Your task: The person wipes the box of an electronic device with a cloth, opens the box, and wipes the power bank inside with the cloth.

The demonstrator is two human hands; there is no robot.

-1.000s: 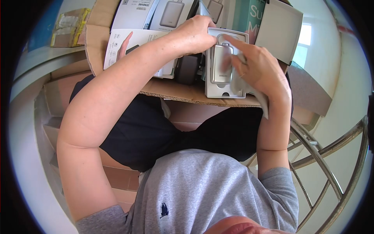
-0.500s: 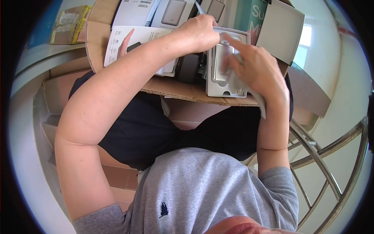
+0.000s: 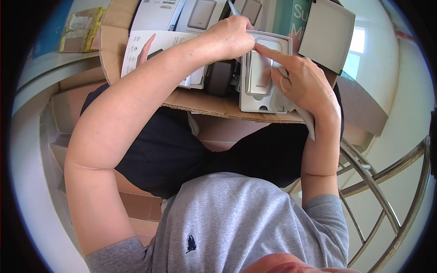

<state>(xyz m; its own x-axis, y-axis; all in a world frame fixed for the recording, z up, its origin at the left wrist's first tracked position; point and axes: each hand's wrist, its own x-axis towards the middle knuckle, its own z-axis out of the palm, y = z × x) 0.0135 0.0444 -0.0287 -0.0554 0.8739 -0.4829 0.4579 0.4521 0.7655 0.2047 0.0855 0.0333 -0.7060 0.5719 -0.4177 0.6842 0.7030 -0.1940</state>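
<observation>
A silver power bank (image 3: 259,75) marked ZENDURE lies in an open white box tray (image 3: 248,105). My left hand (image 3: 233,38) is closed at the tray's upper left corner, and a thin pale pointed object (image 3: 233,8) sticks out above its fingers. What that object is, I cannot make out. Over the tray's right side, my right hand (image 3: 304,84) stretches its index finger to the power bank's top end. Its other fingers curl over a pale grey cloth (image 3: 306,119), which hangs past the wrist.
The cardboard carton (image 3: 200,102) on my lap holds several product boxes, including a white box (image 3: 136,48) and a teal box (image 3: 298,18). A dark device (image 3: 221,79) lies beside the tray. A white lid (image 3: 325,34) stands at right. Metal railing (image 3: 391,209) runs at lower right.
My right hand has slowed from a blurred motion over the power bank, and its index finger has moved left to the top end. The left hand has barely shifted.
</observation>
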